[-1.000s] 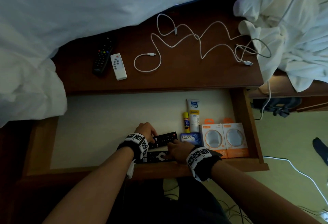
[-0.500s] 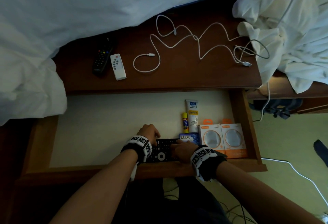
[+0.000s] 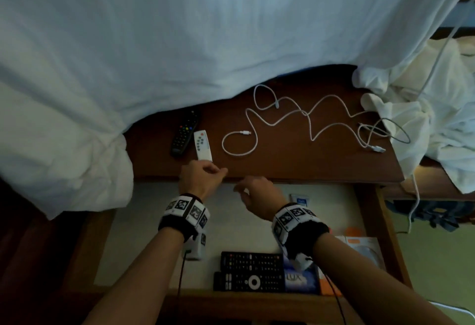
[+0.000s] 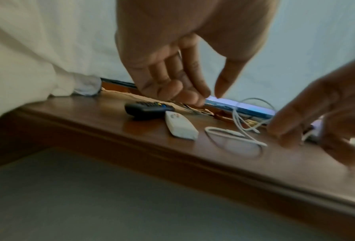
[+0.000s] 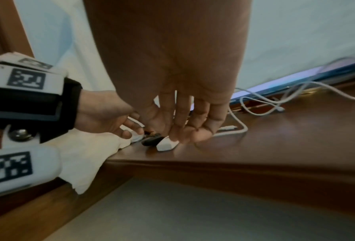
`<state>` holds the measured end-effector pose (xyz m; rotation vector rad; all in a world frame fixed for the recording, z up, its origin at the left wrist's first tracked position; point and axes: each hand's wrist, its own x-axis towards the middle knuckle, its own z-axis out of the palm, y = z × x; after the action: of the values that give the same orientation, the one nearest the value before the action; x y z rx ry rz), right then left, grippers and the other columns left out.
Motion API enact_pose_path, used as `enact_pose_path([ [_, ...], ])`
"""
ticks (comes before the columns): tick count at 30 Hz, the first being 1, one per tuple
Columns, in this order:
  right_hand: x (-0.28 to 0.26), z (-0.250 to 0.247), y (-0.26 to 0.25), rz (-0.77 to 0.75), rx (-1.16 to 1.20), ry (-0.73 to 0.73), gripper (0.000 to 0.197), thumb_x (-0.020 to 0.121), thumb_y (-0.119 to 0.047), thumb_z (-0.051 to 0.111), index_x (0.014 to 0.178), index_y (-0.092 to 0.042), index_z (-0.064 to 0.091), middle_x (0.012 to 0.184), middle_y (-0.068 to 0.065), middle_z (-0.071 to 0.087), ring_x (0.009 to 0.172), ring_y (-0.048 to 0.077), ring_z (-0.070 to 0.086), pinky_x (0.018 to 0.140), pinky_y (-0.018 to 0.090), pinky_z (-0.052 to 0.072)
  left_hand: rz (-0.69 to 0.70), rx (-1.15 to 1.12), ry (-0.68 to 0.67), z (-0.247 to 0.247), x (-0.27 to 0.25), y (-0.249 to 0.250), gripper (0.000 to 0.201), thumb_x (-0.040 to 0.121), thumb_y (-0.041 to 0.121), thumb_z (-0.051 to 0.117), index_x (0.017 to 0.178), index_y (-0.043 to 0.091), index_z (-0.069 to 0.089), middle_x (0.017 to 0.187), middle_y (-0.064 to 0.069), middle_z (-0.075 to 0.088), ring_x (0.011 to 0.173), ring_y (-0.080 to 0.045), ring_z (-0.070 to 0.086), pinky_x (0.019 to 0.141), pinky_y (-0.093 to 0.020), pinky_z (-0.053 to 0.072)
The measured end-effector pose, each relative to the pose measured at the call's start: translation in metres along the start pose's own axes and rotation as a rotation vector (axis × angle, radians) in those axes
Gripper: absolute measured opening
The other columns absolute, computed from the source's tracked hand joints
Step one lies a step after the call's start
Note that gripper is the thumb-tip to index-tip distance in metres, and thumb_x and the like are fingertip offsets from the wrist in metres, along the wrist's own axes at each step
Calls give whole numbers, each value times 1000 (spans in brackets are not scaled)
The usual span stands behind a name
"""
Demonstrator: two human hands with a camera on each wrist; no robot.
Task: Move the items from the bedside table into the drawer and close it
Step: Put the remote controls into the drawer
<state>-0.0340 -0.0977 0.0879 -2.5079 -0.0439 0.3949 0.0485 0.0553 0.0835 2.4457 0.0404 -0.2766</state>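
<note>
- Head view shows the white remote (image 3: 203,145) lying on the table (image 3: 295,162) near its front edge, touching or just beside the black remote (image 3: 185,131) on its left; both are unheld, so they are the nearest things left to move.
- The left hand (image 3: 199,178) hovers at the near end of the white remote, fingers loosely bent and thumb apart, holding nothing; I judge it is shaped to pinch that remote.
- The right hand (image 3: 257,191) floats over the table's front edge, fingers relaxed and spread, holding nothing, probably headed for a remote or the cable.
- The white cable (image 3: 282,124) sprawls in loops across the middle of the table, its right end tangled with a second, grey cable (image 3: 393,131); it will likely need gathering before it lifts cleanly.
- The drawer (image 3: 370,221) stands pulled out below the table. Two black remotes (image 3: 252,272) lie side by side at its front, beside a blue soap packet (image 3: 299,277) and orange-and-white boxes (image 3: 365,247); a tube (image 3: 299,200) lies further back. They are packed front and right, leaving bare lining on the left.
- White bedding (image 3: 180,41) overhangs the back of the table and may hide more things.
</note>
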Motion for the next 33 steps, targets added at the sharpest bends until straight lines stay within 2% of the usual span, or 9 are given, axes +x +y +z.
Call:
enact_pose_path([
  [3,38,-8,-27,-79,-27,128,29,87,-13,48,109,-13,66,115,9,60,105,33,57,80,41,50,-31,-27,233,-28,35,2,11,79,33,72,82,23,71,88,1,74,83,-20,68,70,-30,54],
  [5,62,-7,-43,-90,-75,112,35,88,-11,48,122,-9,59,130,10,52,115,33,50,85,43,49,-48,2,292,-38,58,-5,16,85,28,68,98,20,69,106,-5,70,97,-25,64,78,-35,52],
  [8,90,3,-55,-25,-159,-29,60,90,-14,53,146,-12,30,157,7,22,134,35,31,101,52,42,-83,134,213,-44,84,-21,38,91,29,61,128,22,57,130,-13,53,119,-34,51,90,-44,47],
  [11,99,20,-52,-17,-283,-97,73,93,-21,53,153,-18,12,162,1,6,143,30,19,108,57,31,-41,270,42,-40,100,-38,53,94,34,56,145,29,41,138,-18,47,124,-40,46,99,-46,44],
  [14,99,32,-47,-62,-318,-35,66,93,-25,53,150,-16,20,160,2,14,143,27,20,110,57,27,-17,283,6,-37,104,-42,54,94,35,58,145,28,42,137,-16,52,123,-38,48,98,-42,45],
  [18,99,25,-49,-13,-139,115,37,92,-28,57,120,-3,55,130,13,48,123,33,45,92,47,45,-133,47,98,-43,99,-33,50,80,21,76,127,13,60,125,-14,64,112,-31,61,87,-34,49],
  [22,94,23,-47,50,-68,134,38,90,-18,61,122,0,51,128,15,45,120,35,46,88,45,49,-288,6,-13,-53,88,-38,63,71,22,85,126,7,59,125,-16,64,114,-33,61,94,-39,51],
  [27,82,16,-45,191,118,44,73,67,-15,81,125,-10,37,126,15,52,117,35,49,91,46,50,-265,-226,-41,-59,48,-54,56,75,14,81,127,5,60,128,-12,64,115,-27,60,89,-29,44],
  [33,31,6,-10,199,199,43,30,82,-30,64,104,-12,52,107,14,65,95,34,63,76,39,51,-209,-542,-307,-58,-17,-84,60,71,-5,78,126,9,58,112,-2,67,107,-22,64,100,-46,48],
])
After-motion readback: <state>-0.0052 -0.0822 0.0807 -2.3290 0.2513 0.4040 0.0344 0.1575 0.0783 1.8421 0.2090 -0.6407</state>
